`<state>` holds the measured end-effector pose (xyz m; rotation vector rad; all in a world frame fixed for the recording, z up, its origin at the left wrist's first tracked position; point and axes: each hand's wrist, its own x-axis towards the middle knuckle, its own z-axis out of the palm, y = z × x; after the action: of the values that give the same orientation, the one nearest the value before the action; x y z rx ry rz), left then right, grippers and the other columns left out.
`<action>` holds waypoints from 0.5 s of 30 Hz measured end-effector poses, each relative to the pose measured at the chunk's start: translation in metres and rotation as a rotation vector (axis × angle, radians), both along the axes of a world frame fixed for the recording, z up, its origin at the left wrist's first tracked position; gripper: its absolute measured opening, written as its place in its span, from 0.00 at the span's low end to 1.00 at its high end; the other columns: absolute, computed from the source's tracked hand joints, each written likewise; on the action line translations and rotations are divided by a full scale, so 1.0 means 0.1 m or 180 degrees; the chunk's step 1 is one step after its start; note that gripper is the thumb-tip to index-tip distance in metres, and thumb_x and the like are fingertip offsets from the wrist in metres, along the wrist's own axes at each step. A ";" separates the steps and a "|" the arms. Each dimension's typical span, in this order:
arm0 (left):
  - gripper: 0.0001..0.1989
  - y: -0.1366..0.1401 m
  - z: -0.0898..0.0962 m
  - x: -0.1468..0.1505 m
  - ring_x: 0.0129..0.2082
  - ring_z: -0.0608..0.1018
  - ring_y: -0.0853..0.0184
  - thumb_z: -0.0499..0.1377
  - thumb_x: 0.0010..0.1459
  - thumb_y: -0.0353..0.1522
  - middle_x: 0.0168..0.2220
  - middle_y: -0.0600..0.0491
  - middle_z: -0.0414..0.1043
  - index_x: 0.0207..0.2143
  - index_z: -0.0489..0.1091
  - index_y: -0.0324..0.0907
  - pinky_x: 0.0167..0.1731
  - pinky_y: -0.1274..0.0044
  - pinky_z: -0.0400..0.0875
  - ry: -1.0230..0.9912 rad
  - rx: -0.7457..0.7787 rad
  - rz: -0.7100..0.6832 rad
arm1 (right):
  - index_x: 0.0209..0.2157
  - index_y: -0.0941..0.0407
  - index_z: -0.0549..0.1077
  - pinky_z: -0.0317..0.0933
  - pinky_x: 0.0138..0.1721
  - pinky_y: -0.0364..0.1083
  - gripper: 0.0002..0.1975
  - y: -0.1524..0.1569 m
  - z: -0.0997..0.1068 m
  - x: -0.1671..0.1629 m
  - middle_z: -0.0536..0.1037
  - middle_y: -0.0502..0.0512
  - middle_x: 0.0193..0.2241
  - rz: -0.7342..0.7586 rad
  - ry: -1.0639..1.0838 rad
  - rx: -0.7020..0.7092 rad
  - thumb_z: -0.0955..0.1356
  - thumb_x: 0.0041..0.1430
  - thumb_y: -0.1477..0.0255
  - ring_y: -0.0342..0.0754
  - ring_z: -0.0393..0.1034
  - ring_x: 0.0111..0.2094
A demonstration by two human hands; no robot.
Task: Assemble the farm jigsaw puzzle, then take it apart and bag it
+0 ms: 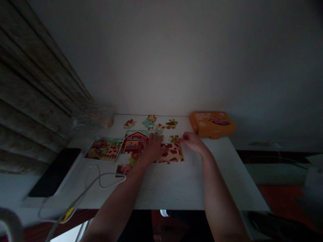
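Observation:
A partly joined jigsaw puzzle with a red barn and a brown-spotted cow lies on the white table. Fingers spread, my left hand rests flat on the middle of it and covers some of the picture. At the puzzle's upper right edge, my right hand has its fingers pinched at a green puzzle piece, which lies against the cow section. Several loose puzzle pieces are scattered behind the puzzle. Another pink and green cluster of pieces sits by my left forearm.
An orange puzzle box stands at the back right. On the left are a picture card, a black phone-like slab, a white cable and clear crinkled plastic wrap. A wall rises behind the table.

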<state>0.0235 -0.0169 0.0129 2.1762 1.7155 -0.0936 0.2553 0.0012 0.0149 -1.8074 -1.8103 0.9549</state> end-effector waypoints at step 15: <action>0.24 0.15 0.01 0.04 0.70 0.60 0.54 0.51 0.69 0.40 0.70 0.43 0.59 0.65 0.64 0.46 0.69 0.53 0.49 -0.0336 0.0852 0.0523 | 0.28 0.54 0.71 0.52 0.29 0.43 0.11 0.02 -0.15 -0.09 0.77 0.51 0.28 0.0188 -0.0416 0.0042 0.76 0.54 0.68 0.46 0.69 0.29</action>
<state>0.0272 -0.0020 0.0137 2.1639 1.9300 0.3046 0.2464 0.0031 -0.0004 -1.8566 -1.9538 0.8620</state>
